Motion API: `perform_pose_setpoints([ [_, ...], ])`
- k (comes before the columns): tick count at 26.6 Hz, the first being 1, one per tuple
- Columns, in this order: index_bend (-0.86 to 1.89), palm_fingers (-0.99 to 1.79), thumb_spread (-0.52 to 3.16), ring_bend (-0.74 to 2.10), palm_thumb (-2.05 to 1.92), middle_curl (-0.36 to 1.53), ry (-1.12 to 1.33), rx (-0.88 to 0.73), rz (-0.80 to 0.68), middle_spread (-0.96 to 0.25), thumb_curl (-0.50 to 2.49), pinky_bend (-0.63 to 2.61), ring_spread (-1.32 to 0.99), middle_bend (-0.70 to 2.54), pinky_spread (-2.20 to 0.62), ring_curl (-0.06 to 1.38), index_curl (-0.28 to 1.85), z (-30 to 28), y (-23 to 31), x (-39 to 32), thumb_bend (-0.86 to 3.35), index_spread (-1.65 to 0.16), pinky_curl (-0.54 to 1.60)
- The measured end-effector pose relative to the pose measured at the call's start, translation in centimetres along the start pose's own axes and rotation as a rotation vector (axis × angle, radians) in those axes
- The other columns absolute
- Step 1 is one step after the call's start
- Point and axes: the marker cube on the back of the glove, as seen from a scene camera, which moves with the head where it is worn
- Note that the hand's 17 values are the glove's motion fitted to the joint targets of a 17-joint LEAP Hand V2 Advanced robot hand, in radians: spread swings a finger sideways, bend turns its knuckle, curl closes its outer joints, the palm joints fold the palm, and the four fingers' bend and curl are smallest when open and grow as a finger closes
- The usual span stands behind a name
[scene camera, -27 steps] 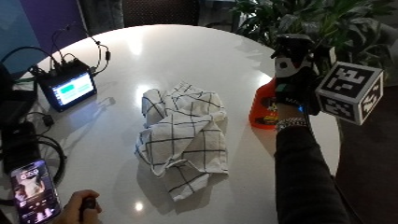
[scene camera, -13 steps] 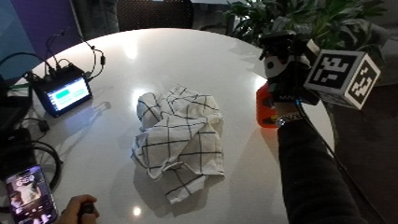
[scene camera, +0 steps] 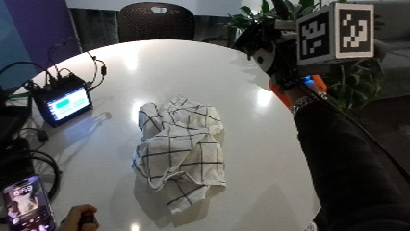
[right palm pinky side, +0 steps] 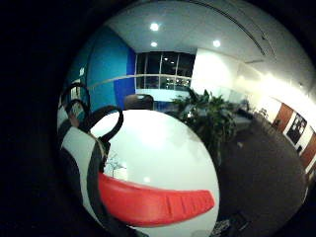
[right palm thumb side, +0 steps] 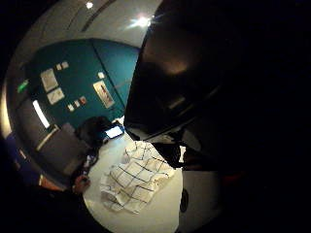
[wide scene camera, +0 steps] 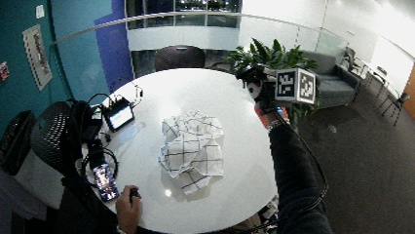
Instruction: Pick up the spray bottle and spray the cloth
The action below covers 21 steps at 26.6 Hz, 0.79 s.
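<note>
The spray bottle (scene camera: 296, 89), orange, is sitting at about three o'clock on the round white table (scene camera: 192, 67), right at its edge, and my gloved right hand (scene camera: 272, 50) is covering its top. I cannot tell whether my fingers are curling round it or only resting on it; the hand and the bottle are hiding each other. In the palm view a long red piece, likely the trigger (right palm pinky side: 153, 202), is lying close under my palm.

The checked cloth (scene camera: 183, 147) is lying crumpled near the table's middle, well apart from the bottle, towards nine o'clock from it.

I am judging the bottle stiff plastic, smooth and perhaps slippery, its weight depending on the fill. I am planning to take it round the neck, forefinger on the trigger.
</note>
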Motion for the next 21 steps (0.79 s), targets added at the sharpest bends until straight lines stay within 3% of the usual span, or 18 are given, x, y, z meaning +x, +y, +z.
perform_pose_setpoints([
  [9, 0.2, 1.4, 0.73, 0.75, 0.89, 0.52, 0.201, -0.132, -0.383, -0.21, 0.63, 0.62, -0.19, 0.58, -0.3, 0.47, 0.5, 0.8, 1.4, -4.7, -0.03, -0.29, 0.46],
  [21, 0.2, 1.39, 0.7, 0.75, 0.88, 0.52, 0.406, -0.178, -0.75, -0.22, 0.66, 0.61, -0.19, 0.59, -0.3, 0.47, 0.53, 3.2, 3.6, -8.5, -0.03, -0.29, 0.45],
])
